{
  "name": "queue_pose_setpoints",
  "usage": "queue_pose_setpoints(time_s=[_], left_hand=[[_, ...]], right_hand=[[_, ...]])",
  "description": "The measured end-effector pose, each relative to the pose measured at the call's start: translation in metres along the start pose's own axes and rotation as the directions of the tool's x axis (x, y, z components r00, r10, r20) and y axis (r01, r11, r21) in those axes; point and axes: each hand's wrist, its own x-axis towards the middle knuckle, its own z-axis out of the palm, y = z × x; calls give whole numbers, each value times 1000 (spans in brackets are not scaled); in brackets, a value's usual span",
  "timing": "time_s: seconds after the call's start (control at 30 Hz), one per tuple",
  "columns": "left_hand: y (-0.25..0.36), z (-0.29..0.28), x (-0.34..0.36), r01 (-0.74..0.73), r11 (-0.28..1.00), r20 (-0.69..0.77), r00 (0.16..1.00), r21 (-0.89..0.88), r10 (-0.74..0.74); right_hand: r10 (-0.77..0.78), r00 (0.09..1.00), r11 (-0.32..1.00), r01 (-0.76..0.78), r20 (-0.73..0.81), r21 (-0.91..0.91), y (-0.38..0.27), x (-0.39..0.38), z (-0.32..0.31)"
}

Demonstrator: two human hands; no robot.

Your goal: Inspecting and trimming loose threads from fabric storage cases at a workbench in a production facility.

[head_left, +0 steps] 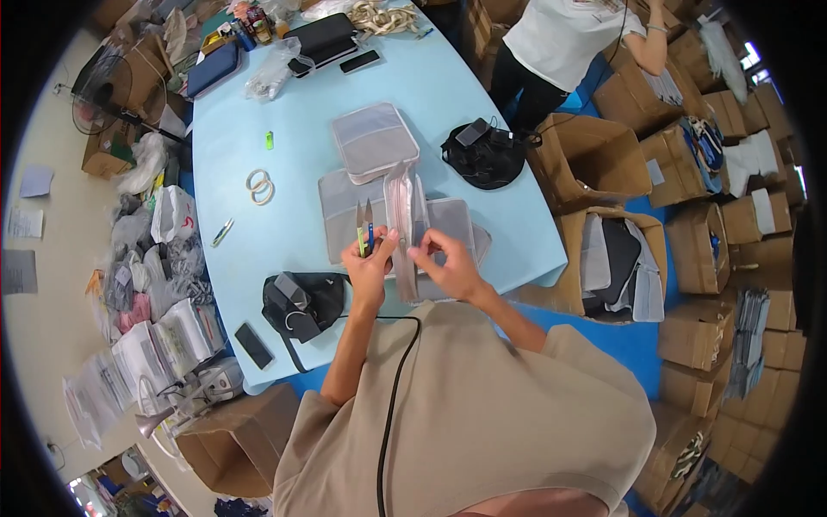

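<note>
My left hand (369, 269) is closed around a pair of thread snips (365, 227) with a yellow-green and a blue handle, blades pointing away from me. Its thumb also presses on a grey zippered case (400, 194) stood on its edge, with a pinkish zipper strip facing up. On the case's right side, my right hand (450, 267) is closed in a pinch near the edge; whatever its fingertips hold is too small to make out. Beneath and around lie more grey mesh-topped cases, one flat just beyond (376, 142) and another to the right (450, 222).
The light-blue table (297, 177) also bears two tape rings (259, 186), a green clip (269, 140), black bags left (323, 302) and right (482, 168), and phones. An open carton (564, 258) with grey cases stands right. Another person (560, 43) stands beyond the table's right side.
</note>
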Motion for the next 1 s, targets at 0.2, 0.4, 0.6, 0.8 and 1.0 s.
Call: queue_pose_setpoints(time_s=[0.2,0.4,0.6,0.8,1.0], left_hand=[[-10,-15,-6,34,999,-13,999,-6,-34],[-20,-47,-28,8,996,88,996,87,-16],[-19,-58,-51,-145,959,62,989,245,133],[-28,-63,-49,-78,991,-115,989,111,90],[-26,-68,-40,-71,997,-171,983,4,71]], right_hand=[[3,999,967,9,45,-253,-13,-3,14],[28,986,963,18,166,-269,-2,-19,18],[-20,978,968,71,208,-240,3,-34,38],[-63,972,968,115,227,-224,7,-31,44],[-105,993,986,98,-45,-138,-1,-12,45]])
